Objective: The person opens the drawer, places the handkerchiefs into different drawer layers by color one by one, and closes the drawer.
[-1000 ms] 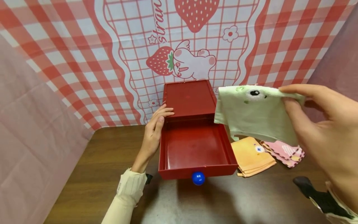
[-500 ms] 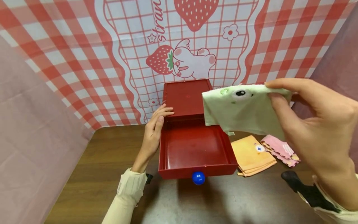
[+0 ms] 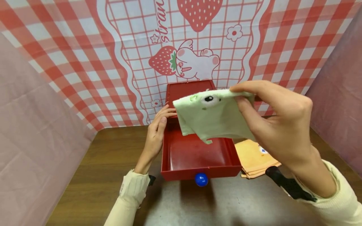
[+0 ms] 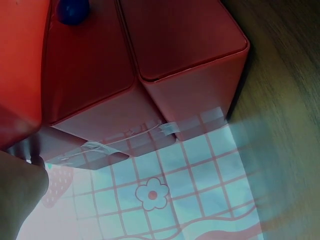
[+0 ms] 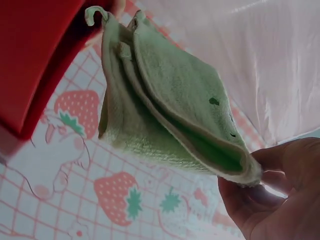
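My right hand (image 3: 278,122) pinches a folded pale green towel (image 3: 209,117) by its top edge, between thumb and fingers. An embroidered eye shows on it, and it hangs above a pulled-out red drawer (image 3: 195,157) with a blue ball knob (image 3: 201,179). From the right wrist view, the layered folds of the towel (image 5: 175,90) are visible. With fairly straight fingers, my left hand (image 3: 155,131) rests against the upper left side of the red drawer cabinet (image 3: 189,86). Part of the cabinet top is hidden behind the towel.
A folded orange towel (image 3: 253,158) lies on the wooden table (image 3: 93,175) right of the drawer, partly covered by my right hand. More red drawer fronts (image 4: 185,35) sit below the pulled-out one. A strawberry-print cloth (image 3: 135,37) hangs behind; pink cloth (image 3: 36,125) flanks both sides.
My right hand has carried the green towel leftward, from right of the drawer to over it. It now blocks the pink towel seen earlier. The left hand stays on the cabinet.
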`<state>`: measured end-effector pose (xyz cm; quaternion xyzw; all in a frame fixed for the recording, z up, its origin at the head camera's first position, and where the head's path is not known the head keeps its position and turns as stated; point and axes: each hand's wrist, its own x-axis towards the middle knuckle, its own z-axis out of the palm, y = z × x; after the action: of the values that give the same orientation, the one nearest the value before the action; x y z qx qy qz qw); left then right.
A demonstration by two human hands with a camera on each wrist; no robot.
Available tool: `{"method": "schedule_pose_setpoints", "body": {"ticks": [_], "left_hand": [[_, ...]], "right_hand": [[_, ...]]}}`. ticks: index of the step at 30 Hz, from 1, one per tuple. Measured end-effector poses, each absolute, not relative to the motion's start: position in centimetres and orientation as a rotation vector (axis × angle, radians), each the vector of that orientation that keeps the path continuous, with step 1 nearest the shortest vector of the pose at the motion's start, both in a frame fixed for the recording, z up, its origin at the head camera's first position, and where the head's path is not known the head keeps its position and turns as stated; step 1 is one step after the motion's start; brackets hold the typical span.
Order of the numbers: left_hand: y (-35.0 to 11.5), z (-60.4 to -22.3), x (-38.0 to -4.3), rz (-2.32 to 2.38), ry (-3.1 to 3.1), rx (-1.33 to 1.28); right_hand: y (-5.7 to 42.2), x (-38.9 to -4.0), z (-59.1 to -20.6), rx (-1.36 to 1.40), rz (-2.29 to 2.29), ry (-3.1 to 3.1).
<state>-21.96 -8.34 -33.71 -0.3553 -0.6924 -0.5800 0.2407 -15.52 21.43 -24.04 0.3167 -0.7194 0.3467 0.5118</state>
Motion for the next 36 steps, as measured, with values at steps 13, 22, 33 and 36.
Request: {"method": "schedule_pose_setpoints", "body": {"ticks": [13,22,33,36], "left_hand": [[-8.5,-33.8,-22.2,-1.611,-1.867,-0.983],[-8.4,-34.4,-22.6,-1.587,-1.847,-1.019],[-9.0,-36.2,-24.3,-1.538,-1.893,-1.022],[-8.8,-35.5,-23.7,-1.548,-1.886,-1.022]], "right_hand": [[16.8,-12.5,-23.1,0.753,1.362,-1.947],[17.4,-15.2,-26.8,0.682,1.465,-2.16],[17.0,-17.3,-29.5,0.763,0.961,-2.293],[16.5,-17.9,-29.7,0.848,0.886,-2.274]]}}
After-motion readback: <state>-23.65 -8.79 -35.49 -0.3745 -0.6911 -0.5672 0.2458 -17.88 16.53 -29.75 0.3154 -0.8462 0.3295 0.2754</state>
